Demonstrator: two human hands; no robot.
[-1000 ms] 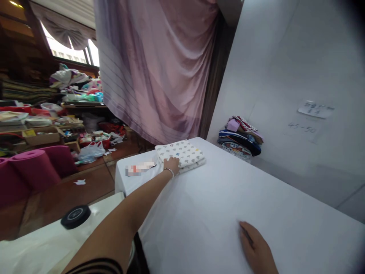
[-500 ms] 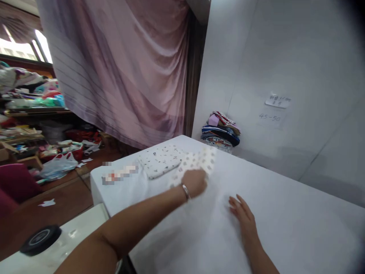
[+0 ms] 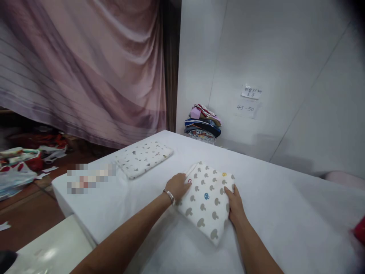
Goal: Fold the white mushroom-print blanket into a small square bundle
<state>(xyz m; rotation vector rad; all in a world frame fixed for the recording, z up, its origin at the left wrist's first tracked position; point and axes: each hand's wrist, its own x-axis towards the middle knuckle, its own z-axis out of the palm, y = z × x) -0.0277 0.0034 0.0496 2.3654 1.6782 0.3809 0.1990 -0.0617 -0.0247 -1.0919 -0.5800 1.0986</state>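
A folded white cloth printed with grey mushrooms [image 3: 207, 199] lies on the white-covered table [image 3: 273, 213] in front of me. My left hand [image 3: 179, 185], with a bracelet at the wrist, grips the cloth's left edge. My right hand [image 3: 234, 202] rests with fingers together against its right edge. A second folded white cloth with small prints [image 3: 144, 158] lies further left and back on the table, apart from both hands.
A stack of folded colourful clothes [image 3: 203, 124] sits at the far table edge against the white wall. A pink curtain [image 3: 85, 68] hangs at the left. Clutter and bags [image 3: 17, 167] cover the floor at the left. A red thing [image 3: 359, 230] shows at the right edge.
My left hand has pulled the mushroom cloth off the other folded cloth and brought it towards me. My right hand has come up to its right edge. The view has swung to the right.
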